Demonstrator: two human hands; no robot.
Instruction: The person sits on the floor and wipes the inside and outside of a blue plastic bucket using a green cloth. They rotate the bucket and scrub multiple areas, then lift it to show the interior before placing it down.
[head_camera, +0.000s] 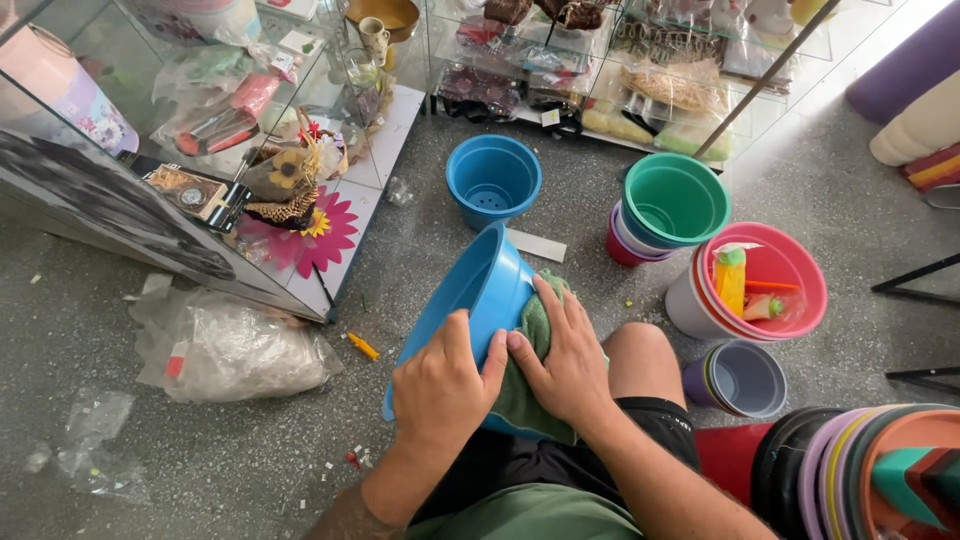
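A blue plastic flower pot (470, 290) lies tilted on my lap, its open mouth facing away to the left. My left hand (440, 385) grips the pot's rim and side. My right hand (565, 355) presses a green cloth (530, 395) flat against the pot's outer wall, fingers spread over the cloth. The cloth hangs down over the pot's lower edge onto my black shorts.
Another blue pot (493, 180) stands on the grey floor ahead. A green pot (675, 200) tops a stack; a pink pot (765, 280) holds small items; a grey-purple stack (740, 378) sits beside my knee. Glass display shelves (250, 150) stand left, and a plastic bag (225, 345) lies below them.
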